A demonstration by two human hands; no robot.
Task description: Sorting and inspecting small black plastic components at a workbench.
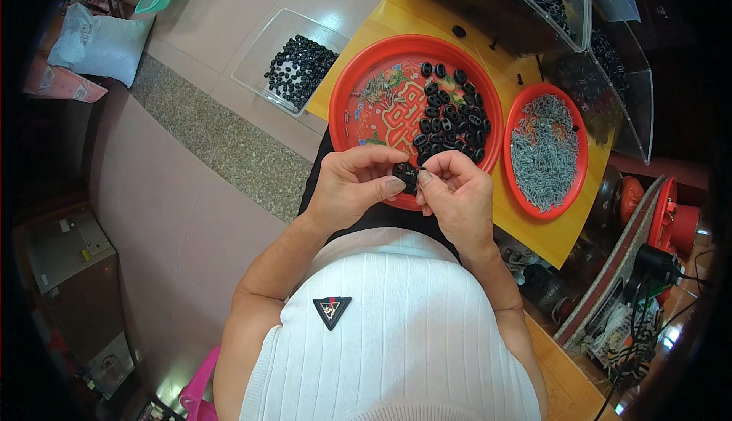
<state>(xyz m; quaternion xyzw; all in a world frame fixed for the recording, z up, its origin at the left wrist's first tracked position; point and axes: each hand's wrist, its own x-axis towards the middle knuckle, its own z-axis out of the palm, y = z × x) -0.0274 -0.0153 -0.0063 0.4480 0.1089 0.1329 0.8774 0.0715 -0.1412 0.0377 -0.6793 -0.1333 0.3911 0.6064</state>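
Between the fingertips of my left hand (345,186) is a small black plastic piece (406,171) with pale marks on its face. My right hand (462,198) is closed in a pinch at the piece's right edge; whatever its fingertips hold is too small to make out. Both hands are over the near rim of a round red tray (342,89) with a printed pattern. Many black oval pieces with holes (450,120) lie in the tray's right half. Loose grey screws (379,99) are scattered in its left half.
An oval red dish (508,147) heaped with grey screws (544,154) stands right on the yellow table (553,232). Clear bins (526,11) of black parts stand behind. On the floor are a clear box (252,63) of black pieces and a white sack (99,40).
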